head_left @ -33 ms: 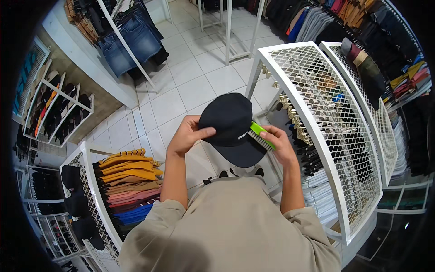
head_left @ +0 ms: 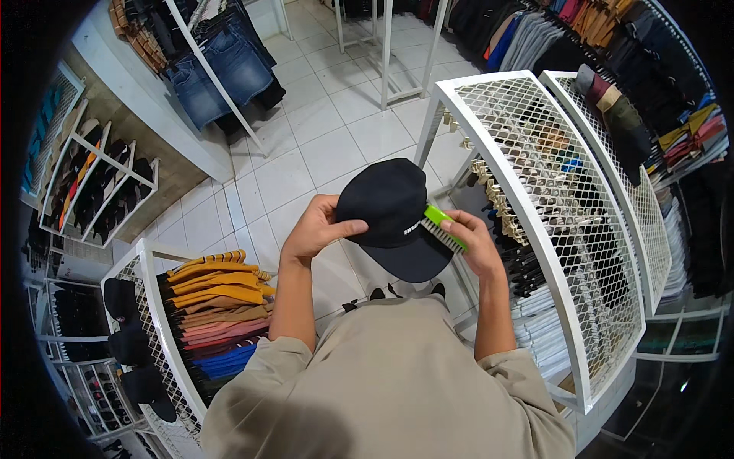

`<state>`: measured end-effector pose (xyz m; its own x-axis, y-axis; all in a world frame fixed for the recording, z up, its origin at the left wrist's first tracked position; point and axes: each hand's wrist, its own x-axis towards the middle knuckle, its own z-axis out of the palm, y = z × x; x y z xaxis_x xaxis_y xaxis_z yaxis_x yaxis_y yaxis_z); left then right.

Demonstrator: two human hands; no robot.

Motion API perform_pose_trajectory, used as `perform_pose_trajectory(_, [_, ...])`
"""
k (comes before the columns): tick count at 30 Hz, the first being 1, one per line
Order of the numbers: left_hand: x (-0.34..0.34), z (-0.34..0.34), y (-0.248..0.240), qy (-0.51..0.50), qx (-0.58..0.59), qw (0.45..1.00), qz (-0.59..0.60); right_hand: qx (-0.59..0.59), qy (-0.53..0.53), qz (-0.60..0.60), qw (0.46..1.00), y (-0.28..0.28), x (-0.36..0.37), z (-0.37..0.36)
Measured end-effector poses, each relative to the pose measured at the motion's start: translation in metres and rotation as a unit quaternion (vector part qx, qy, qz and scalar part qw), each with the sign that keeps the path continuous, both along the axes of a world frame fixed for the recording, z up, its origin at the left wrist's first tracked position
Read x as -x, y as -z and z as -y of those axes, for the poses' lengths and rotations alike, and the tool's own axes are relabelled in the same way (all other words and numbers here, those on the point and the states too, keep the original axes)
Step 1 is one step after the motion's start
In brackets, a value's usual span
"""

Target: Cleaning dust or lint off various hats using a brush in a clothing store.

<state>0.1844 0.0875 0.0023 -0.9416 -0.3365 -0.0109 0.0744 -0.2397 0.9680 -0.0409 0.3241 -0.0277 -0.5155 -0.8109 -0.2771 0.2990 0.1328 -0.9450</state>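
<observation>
A black baseball cap (head_left: 384,200) with small white lettering on its front is held out before my chest, its brim (head_left: 409,256) toward me. My left hand (head_left: 315,228) grips the cap's left side, thumb lying on the outside and the other fingers hidden behind or inside it. In my right hand (head_left: 475,243) is a bright green brush (head_left: 438,216) with pale bristles. Those bristles lie against the cap's right front, near where the crown meets the brim. Right-hand fingers wrap the brush's back and partly cover it.
White racks with mesh tops (head_left: 535,153) stand close on my right, clothes hanging beneath. Left of me, another mesh rack (head_left: 149,306) carries black caps (head_left: 130,348) and coloured garments (head_left: 218,306). Denim shorts (head_left: 222,73) hang farther off at the left, beyond white floor tiles (head_left: 306,145).
The cap and the green brush have shifted very slightly to the right. Both hands keep their hold.
</observation>
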Motion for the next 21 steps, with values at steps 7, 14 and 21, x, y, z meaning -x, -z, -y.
perform_pose_trajectory(7, [0.010, -0.019, -0.011, -0.093, 0.039, 0.995, -0.002, -0.032, 0.122, -0.418, 0.900, -0.013, -0.015, 0.022])
perform_pose_trajectory(14, [0.010, -0.040, 0.001, -0.062, 0.054, 0.996, -0.018, 0.131, 0.075, -0.513, 0.845, -0.048, -0.053, 0.071])
perform_pose_trajectory(21, [0.004, -0.022, 0.001, -0.103, 0.059, 0.993, 0.008, 0.190, 0.035, -0.512, 0.837, -0.068, -0.050, 0.090])
